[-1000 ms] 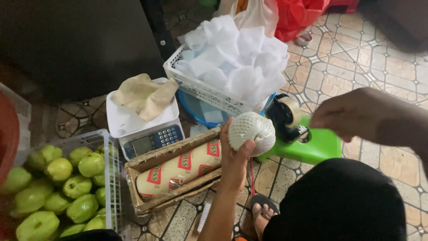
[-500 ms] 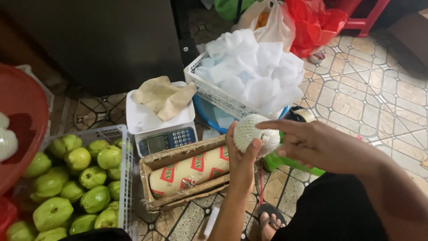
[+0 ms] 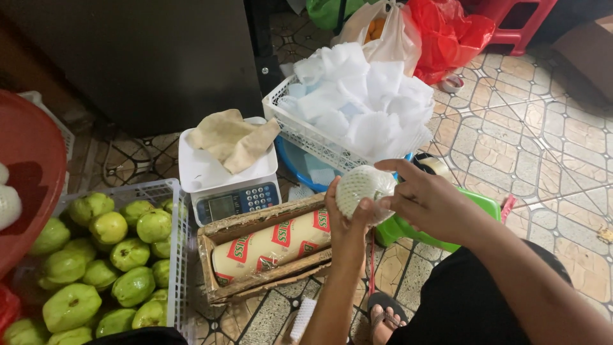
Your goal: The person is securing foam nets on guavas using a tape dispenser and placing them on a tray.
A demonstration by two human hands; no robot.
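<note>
Net-wrapped fruit (image 3: pixel 364 186) sits right of centre, gripped by both our hands above cardboard box (image 3: pixel 262 255). Going left to right: red tray (image 3: pixel 29 160) at 9 o'clock; basket of green guavas (image 3: pixel 108 255) at 8; scale (image 3: pixel 223 185) with tan cloth (image 3: pixel 233 137) near centre; roll of film (image 3: pixel 271 246) in box. Our left hand (image 3: pixel 345 217) cups fruit from below, our right hand (image 3: pixel 428 201) clasps its side. White basket of foam nets (image 3: pixel 357 108) at 12 behind fruit; green stool (image 3: pixel 440 230) under right hand, partly hidden.

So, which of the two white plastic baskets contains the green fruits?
The low basket at the far left holds the green fruits; the other basket, behind the hands, is filled with white foam sheets.
</note>
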